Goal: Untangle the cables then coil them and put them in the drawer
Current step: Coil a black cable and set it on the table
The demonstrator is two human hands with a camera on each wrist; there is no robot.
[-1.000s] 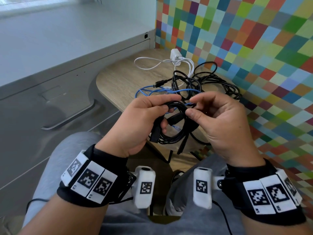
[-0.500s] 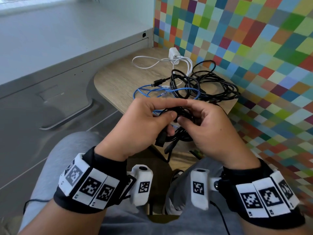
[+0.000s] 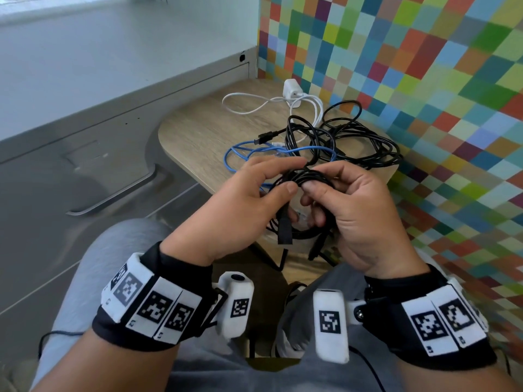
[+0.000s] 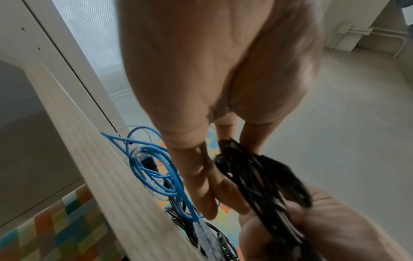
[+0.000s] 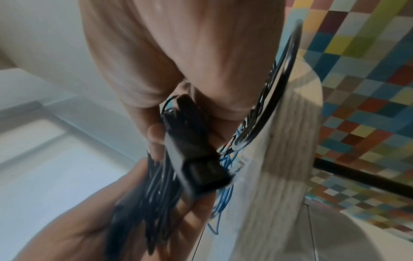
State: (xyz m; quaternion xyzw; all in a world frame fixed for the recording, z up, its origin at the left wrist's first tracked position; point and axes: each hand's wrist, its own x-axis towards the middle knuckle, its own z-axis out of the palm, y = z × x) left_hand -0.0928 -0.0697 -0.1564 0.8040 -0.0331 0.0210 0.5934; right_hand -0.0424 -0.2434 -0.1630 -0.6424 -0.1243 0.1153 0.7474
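Observation:
Both hands hold a coiled black cable (image 3: 307,176) over the near edge of the small wooden table (image 3: 203,131). My left hand (image 3: 285,176) pinches the bundle between thumb and fingers. My right hand (image 3: 315,179) grips it from the right with curled fingers. A black plug (image 3: 284,230) and a second cable end hang below the coil. The same coil (image 4: 257,180) and its plug (image 5: 196,155) show blurred in the wrist views. On the table behind lie a loose blue cable (image 3: 254,151), a black tangle (image 3: 353,140) and a white charger with cable (image 3: 291,90).
A grey cabinet with a curved drawer handle (image 3: 113,193) stands to the left of the table. A multicoloured checked wall (image 3: 424,80) borders the table on the right. My grey-clad legs are below the hands.
My hands have come closer together around the black coil. The right hand went from pinching a strand with fingertips to curling round the bundle. The cables on the table have not moved.

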